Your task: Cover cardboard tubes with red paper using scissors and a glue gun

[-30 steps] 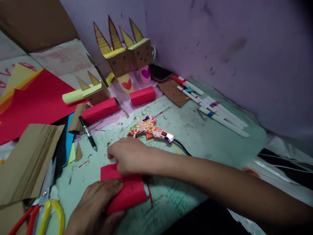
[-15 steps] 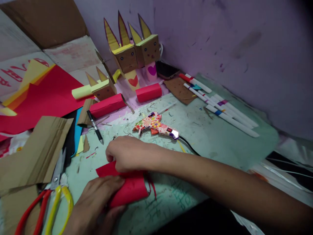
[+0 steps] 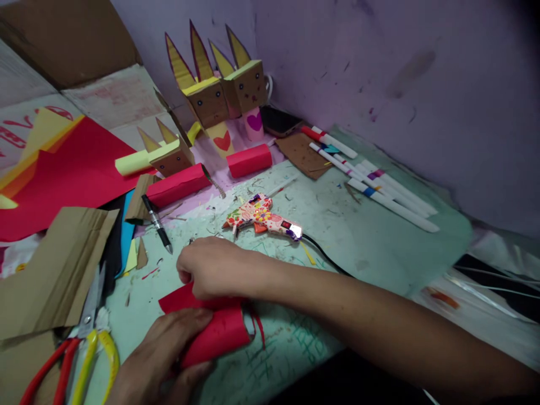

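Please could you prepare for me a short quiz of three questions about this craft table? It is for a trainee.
1. True or false: the glue gun lies between the pen and the white markers.
2. Choose one. The heart on the pink tube is: A) green, B) purple, C) black.
3. Open question: what is the person's left hand touching?

Key: 1. True. 2. B. 3. The rolled red paper, close in front of the person.
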A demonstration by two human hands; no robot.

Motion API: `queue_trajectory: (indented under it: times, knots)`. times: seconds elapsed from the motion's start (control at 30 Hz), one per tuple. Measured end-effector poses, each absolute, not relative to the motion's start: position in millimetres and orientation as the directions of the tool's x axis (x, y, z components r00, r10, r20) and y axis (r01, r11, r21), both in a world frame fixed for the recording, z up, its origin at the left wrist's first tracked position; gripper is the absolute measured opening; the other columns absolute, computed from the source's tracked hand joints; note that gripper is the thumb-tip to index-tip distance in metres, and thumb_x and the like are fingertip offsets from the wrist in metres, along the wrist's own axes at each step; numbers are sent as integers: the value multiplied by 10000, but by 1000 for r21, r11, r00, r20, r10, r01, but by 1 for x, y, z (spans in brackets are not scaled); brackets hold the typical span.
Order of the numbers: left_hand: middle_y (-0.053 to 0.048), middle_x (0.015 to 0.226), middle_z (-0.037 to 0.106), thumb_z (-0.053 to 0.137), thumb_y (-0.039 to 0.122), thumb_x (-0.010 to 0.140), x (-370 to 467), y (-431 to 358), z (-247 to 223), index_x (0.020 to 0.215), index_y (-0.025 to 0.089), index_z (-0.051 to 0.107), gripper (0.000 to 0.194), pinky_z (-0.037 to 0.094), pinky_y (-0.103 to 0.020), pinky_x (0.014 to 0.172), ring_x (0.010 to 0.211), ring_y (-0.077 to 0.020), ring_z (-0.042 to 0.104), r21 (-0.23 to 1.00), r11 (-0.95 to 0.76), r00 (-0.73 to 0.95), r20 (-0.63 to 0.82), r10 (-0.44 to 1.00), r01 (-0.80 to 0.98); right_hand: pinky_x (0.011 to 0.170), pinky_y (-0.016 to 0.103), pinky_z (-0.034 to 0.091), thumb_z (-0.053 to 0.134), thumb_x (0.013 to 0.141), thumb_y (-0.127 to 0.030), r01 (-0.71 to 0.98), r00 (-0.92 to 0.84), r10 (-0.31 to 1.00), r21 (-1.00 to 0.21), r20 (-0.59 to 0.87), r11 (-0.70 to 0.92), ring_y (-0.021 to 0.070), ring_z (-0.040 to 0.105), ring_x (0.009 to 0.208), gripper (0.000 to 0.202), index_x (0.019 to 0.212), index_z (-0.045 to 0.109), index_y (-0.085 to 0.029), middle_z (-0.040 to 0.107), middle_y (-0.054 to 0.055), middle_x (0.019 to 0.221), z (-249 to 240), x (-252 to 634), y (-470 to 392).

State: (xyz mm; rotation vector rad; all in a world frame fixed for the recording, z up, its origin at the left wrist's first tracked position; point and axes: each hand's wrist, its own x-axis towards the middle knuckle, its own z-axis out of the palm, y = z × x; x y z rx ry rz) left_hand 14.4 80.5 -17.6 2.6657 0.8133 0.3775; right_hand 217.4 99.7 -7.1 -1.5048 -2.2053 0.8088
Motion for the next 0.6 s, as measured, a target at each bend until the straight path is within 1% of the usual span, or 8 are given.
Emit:
queue_trajectory:
  times: [0.07, 0.13, 0.2, 0.3, 0.4, 0.47, 0.53, 0.6]
  knots:
    - [36, 991, 721, 586, 506, 835, 14, 85, -16, 1091, 348, 596, 301, 578, -201, 772, 839, -183, 707, 421, -792, 837, 124, 533, 442, 547, 271, 445, 571, 646, -140, 725, -375, 927, -631, -24, 277, 232, 659, 877, 264, 880, 685, -181, 739, 62, 910, -8, 217, 100]
    - [39, 1007, 720, 592, 489, 833, 13, 89, -16, 1111, 353, 582, 309, 579, -190, 760, 844, -184, 712, 421, -804, 861, 95, 500, 421, 523, 270, 431, 569, 635, -140, 723, -374, 927, -630, -14, 283, 229, 662, 854, 251, 855, 679, -189, 741, 56, 891, -9, 216, 100]
    - [34, 1025, 723, 598, 489, 832, 12, 91, -17, 1137, 353, 572, 334, 576, -203, 792, 878, -188, 712, 414, -814, 868, 102, 486, 407, 516, 270, 425, 574, 625, -150, 724, -373, 928, -628, -7, 286, 227, 661, 841, 237, 834, 675, -194, 743, 55, 873, -11, 216, 101]
    - [10, 1044, 726, 586, 467, 847, 12, 93, -17, 1164, 338, 568, 343, 573, -220, 813, 912, -191, 709, 417, -830, 880, 125, 457, 372, 538, 273, 433, 570, 637, -144, 718, -374, 927, -630, 9, 296, 230, 659, 854, 240, 847, 679, -185, 742, 61, 876, -12, 215, 101]
    - [-10, 1031, 729, 578, 408, 849, 16, 95, -13, 1152, 318, 579, 317, 581, -194, 754, 875, -185, 718, 433, -826, 898, 80, 433, 360, 572, 281, 454, 574, 652, -120, 713, -385, 923, -631, 11, 305, 246, 662, 873, 268, 892, 686, -157, 736, 86, 917, -10, 216, 99]
    - [-13, 1028, 729, 583, 385, 842, 18, 96, -11, 1153, 312, 575, 319, 578, -184, 745, 875, -184, 716, 445, -811, 897, 41, 441, 379, 584, 290, 469, 570, 674, -108, 708, -395, 919, -630, 21, 319, 258, 670, 851, 241, 882, 688, -135, 734, 105, 901, -6, 218, 94]
    - [-11, 1049, 725, 587, 371, 839, 19, 96, -10, 1172, 314, 560, 339, 572, -178, 753, 893, -179, 711, 455, -798, 894, 9, 449, 396, 594, 304, 488, 555, 708, -109, 704, -345, 936, -638, 77, 312, 265, 676, 820, 220, 888, 682, -119, 731, 114, 871, -1, 222, 85]
    - [6, 1044, 726, 588, 352, 838, 18, 95, -11, 1174, 331, 554, 339, 569, -165, 743, 865, -161, 710, 462, -784, 886, -8, 463, 414, 649, 315, 514, 535, 748, -109, 686, -191, 965, -680, 177, 261, 256, 677, 848, 251, 964, 663, -114, 729, 108, 912, 3, 227, 69]
